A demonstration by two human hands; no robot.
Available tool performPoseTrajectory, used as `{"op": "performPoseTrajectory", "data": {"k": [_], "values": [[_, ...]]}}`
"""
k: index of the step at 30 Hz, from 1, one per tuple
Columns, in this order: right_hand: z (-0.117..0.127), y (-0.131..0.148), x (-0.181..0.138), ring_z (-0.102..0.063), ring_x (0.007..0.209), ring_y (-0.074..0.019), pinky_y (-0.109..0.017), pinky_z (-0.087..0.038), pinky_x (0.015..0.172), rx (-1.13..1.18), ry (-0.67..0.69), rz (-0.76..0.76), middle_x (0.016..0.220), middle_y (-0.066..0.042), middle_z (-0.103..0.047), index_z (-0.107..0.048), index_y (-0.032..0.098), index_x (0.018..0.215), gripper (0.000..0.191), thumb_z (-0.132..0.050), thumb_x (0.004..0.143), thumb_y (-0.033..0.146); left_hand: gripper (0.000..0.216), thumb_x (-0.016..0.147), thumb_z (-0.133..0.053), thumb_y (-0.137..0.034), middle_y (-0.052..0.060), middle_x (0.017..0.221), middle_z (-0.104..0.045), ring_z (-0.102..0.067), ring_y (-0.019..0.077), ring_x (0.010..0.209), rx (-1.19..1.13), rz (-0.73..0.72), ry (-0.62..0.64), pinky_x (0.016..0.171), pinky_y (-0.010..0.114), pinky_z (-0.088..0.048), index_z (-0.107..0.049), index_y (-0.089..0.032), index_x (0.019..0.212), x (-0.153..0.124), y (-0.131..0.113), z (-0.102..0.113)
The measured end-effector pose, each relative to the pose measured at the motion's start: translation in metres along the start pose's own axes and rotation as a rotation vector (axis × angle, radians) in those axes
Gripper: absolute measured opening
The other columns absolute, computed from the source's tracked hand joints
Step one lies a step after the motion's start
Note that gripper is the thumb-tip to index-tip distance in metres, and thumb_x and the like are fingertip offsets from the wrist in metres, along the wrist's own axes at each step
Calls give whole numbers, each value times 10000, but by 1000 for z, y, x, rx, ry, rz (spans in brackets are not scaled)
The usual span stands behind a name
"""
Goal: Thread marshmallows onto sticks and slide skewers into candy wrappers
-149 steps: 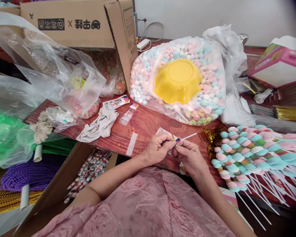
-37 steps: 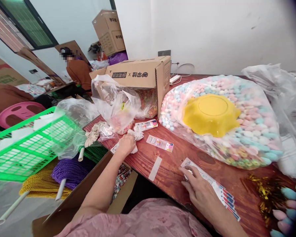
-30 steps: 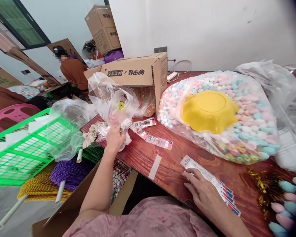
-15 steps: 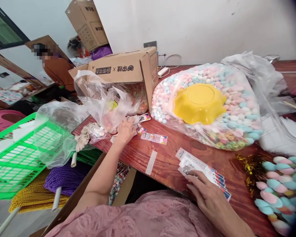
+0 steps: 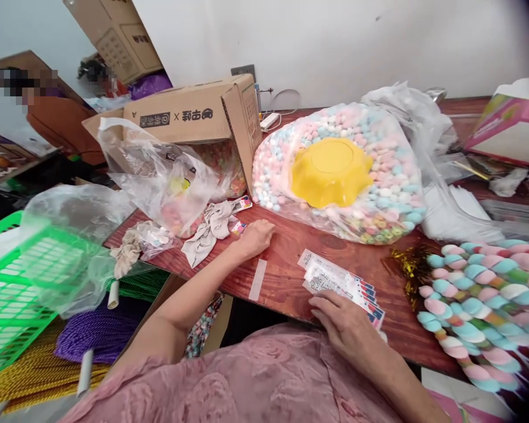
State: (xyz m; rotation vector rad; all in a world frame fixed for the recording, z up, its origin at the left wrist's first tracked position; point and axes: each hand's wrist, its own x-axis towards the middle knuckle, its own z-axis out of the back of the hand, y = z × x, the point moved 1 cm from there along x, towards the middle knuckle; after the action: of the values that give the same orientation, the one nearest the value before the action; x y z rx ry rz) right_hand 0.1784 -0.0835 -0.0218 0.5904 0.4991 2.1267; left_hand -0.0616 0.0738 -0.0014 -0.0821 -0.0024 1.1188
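Observation:
My left hand (image 5: pixel 256 237) is on the red-brown table with its fingers curled down; what is under them, if anything, is hidden. Beside it lie a crumpled grey cloth (image 5: pixel 211 228) and small printed packets, one (image 5: pixel 238 227) partly covered by the hand. My right hand (image 5: pixel 350 326) rests at the table's near edge, fingers stretched out, touching or just beside a fanned stack of printed clear strips (image 5: pixel 330 276) with red and blue ends. Between the hands a short whitish tape strip (image 5: pixel 258 280) lies on the wood.
A clear bag of pastel balls (image 5: pixel 397 170) with an upturned yellow bowl (image 5: pixel 330 170) stands behind. Left are a cardboard box (image 5: pixel 171 120), clear plastic bags and a green basket (image 5: pixel 30 270). Pastel candy-like skewers (image 5: pixel 485 311) lie right. Two people sit far left.
My left hand has moved right off the grey cloth to where a printed strip lay, which no longer shows. My right hand stays by the stack. The view has swung right.

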Motion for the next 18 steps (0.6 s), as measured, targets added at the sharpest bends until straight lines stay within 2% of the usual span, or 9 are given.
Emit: {"op": "performPoseTrajectory", "data": {"k": [2,5,9,13,16,18], "values": [[5,-12,-5,-637,880,-184,-317,-508,780,53,-54,-49,1006,-79,-664,-647,208,1030,233,-423,978,170,350,965,-329,-114,106,1047,-649,-592,175,972,-46,-15,-60,889,305,-469,-649,-133,1105,-9,-6,-2],[14,-19,-4,-628,866,-177,-307,-497,779,82,-100,-106,957,-76,-667,-649,190,974,211,-439,971,163,311,967,-381,-170,103,978,-658,-573,210,966,-69,-84,-136,870,336,-466,-691,-140,972,-26,-31,-14],[22,-19,1,-599,820,-160,-282,-474,751,-38,-35,-102,893,-67,-658,-665,175,923,247,-424,956,131,366,981,-341,-205,117,914,-656,-570,228,889,-29,-143,-111,807,362,-474,-696,-151,912,-49,-65,-32],[39,-25,-8,-594,800,-175,-301,-467,737,-152,-51,-143,883,-92,-658,-680,156,914,253,-431,944,131,314,963,-378,-199,134,1062,-660,-571,254,958,-56,-86,-140,861,393,-477,-677,-160,1050,-65,-68,-35],[68,-33,-27,-620,868,-192,-325,-484,778,-254,-202,-162,949,-112,-683,-684,157,966,264,-424,942,118,328,904,-403,-95,117,1084,-668,-571,257,962,-65,-77,-181,880,405,-468,-677,-187,1059,-71,-56,-35],[96,-37,-44,-637,896,-192,-331,-501,803,-366,-405,-167,984,-94,-704,-688,187,1002,232,-479,924,125,287,900,-423,-105,95,971,-682,-574,242,892,-116,-104,-249,841,396,-470,-688,-198,956,-69,-48,-36]]}}
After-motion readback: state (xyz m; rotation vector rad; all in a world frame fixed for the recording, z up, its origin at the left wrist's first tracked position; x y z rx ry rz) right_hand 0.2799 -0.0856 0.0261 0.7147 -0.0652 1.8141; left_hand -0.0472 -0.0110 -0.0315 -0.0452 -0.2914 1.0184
